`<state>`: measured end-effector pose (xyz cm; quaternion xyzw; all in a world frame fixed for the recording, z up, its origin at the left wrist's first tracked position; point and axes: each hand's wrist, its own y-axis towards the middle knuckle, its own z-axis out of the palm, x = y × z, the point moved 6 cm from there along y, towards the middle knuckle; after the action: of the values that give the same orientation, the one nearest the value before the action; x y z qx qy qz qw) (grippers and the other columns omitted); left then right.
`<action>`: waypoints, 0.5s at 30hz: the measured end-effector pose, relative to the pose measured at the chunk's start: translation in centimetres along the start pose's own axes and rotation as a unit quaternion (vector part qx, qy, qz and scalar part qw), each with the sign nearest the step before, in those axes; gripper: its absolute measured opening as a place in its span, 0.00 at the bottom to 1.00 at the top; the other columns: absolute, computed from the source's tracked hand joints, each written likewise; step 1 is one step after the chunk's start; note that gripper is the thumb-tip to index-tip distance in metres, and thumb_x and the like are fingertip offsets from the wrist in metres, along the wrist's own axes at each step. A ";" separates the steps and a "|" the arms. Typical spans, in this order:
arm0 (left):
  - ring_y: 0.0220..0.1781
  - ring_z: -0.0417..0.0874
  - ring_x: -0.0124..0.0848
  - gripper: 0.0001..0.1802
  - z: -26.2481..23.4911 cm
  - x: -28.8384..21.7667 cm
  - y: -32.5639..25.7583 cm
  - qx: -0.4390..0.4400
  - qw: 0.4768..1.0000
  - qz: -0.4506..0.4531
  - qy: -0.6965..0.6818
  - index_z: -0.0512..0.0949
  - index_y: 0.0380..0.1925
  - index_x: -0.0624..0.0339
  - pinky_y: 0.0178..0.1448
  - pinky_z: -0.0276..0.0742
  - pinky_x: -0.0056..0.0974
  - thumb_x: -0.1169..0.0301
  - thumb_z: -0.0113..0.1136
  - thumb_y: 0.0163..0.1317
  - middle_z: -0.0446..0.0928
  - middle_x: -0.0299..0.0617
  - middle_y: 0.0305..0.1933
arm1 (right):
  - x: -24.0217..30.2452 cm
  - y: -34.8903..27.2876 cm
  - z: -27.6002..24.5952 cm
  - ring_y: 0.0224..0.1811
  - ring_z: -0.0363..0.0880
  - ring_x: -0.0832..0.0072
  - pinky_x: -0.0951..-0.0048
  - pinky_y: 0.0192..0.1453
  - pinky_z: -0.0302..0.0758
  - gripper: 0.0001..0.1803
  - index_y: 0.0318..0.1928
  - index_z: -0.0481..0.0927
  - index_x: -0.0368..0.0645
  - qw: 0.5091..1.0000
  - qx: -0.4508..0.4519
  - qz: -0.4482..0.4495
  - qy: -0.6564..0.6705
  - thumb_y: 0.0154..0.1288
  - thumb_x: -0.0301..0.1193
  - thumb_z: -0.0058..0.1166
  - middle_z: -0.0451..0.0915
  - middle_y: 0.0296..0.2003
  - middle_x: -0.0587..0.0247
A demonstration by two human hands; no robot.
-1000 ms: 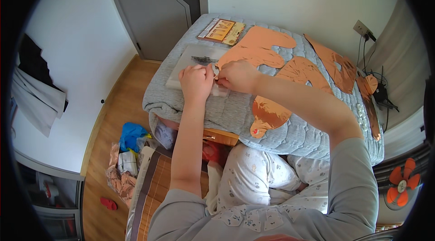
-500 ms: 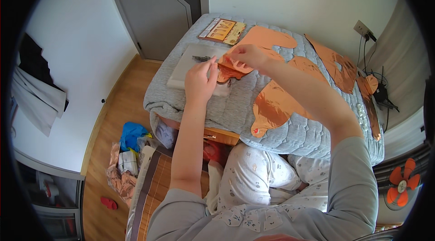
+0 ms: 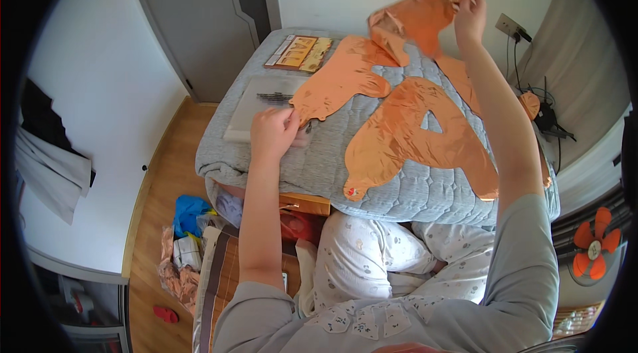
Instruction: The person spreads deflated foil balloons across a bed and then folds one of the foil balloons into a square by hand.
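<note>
Copper-orange foil balloons are spread over a bed (image 3: 412,187) covered with a grey quilt. One flat foil balloon (image 3: 415,17) is held up in the air at the far right, well above the quilt, and its upper edge is pinched by the right hand (image 3: 468,17), whose grip is closed on the foil. The raised balloon hangs crumpled and tilted, with its lower left corner near another balloon below it.

On the quilt, a letter-shaped balloon (image 3: 419,137) lies flat in the middle, with a triangular hole near its top. To its left, a second flat balloon (image 3: 342,81) lies stretched from the far middle toward the near left. More orange foil (image 3: 465,77) is partly hidden behind the right forearm.

The left hand (image 3: 272,132) rests on the near left part of the bed, its fingers curled down against the near edge of a clear plastic sleeve (image 3: 266,104). Whether anything is held in that grip cannot be told. A small dark object (image 3: 274,96) lies on the sleeve, just beyond the hand. Farther off, near the bed's far left corner, a flat printed package (image 3: 299,53) is seen.

Left of the bed, a blue bag (image 3: 189,212) lies on the wooden floor (image 3: 159,193). At the right, an orange fan (image 3: 591,250) stands beside the bed.
</note>
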<state>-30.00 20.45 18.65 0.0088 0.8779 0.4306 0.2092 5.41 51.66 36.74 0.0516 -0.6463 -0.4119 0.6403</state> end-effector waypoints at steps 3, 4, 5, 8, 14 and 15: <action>0.28 0.81 0.47 0.09 0.2 -0.7 0.4 -0.010 1.000 0.010 -0.009 0.83 0.25 0.61 0.34 0.75 0.50 0.68 0.65 0.60 0.78 0.49 0.20 | 7.8 -3.4 -2.4 0.47 0.87 0.62 0.66 0.51 0.81 0.10 0.53 0.80 0.46 0.944 0.215 -0.251 -0.010 0.77 0.34 0.53 0.88 0.43 0.58; 0.28 0.81 0.47 0.09 0.2 -0.9 0.6 0.001 1.000 -0.003 0.006 0.84 0.25 0.61 0.35 0.76 0.50 0.68 0.64 0.60 0.79 0.49 0.21 | 9.3 -5.9 -3.2 0.47 0.87 0.62 0.65 0.51 0.81 0.10 0.54 0.79 0.45 0.883 0.309 -0.346 -0.076 0.76 0.30 0.53 0.87 0.45 0.58; 0.29 0.82 0.48 0.09 0.5 -1.2 0.8 0.013 1.000 -0.015 0.018 0.84 0.26 0.61 0.35 0.76 0.50 0.68 0.64 0.61 0.80 0.50 0.23 | 9.9 -8.2 -4.4 0.47 0.87 0.61 0.65 0.50 0.82 0.11 0.55 0.78 0.45 0.799 0.394 -0.431 -0.145 0.75 0.26 0.54 0.87 0.47 0.58; 0.34 0.82 0.49 0.12 0.9 -0.8 0.5 0.054 0.997 -0.043 0.032 0.87 0.34 0.61 0.41 0.77 0.48 0.63 0.64 0.67 0.81 0.51 0.27 | 7.9 -12.3 -8.4 0.46 0.87 0.57 0.62 0.47 0.83 0.12 0.54 0.78 0.47 0.736 0.516 -0.409 -0.155 0.72 0.26 0.58 0.87 0.46 0.58; 0.37 0.84 0.45 0.09 0.2 -3.1 0.6 -0.005 0.997 0.072 0.037 0.88 0.36 0.59 0.44 0.78 0.46 0.68 0.63 0.67 0.85 0.46 0.32 | 1.2 -18.4 -18.4 0.49 0.88 0.59 0.62 0.51 0.84 0.10 0.54 0.77 0.45 0.716 0.623 -0.254 -0.185 0.75 0.26 0.54 0.88 0.50 0.60; 0.37 0.84 0.45 0.09 0.3 -3.8 0.5 -0.003 0.996 0.077 0.036 0.88 0.36 0.59 0.44 0.78 0.46 0.68 0.63 0.67 0.85 0.46 0.32 | 0.5 -19.5 -19.8 0.50 0.88 0.59 0.62 0.51 0.84 0.09 0.53 0.76 0.44 0.713 0.642 -0.197 -0.202 0.76 0.26 0.54 0.88 0.50 0.60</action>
<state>-26.51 20.27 20.19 0.0604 0.8801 0.4484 0.1440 13.61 29.36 22.29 0.4922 -0.8442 -0.0154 0.2116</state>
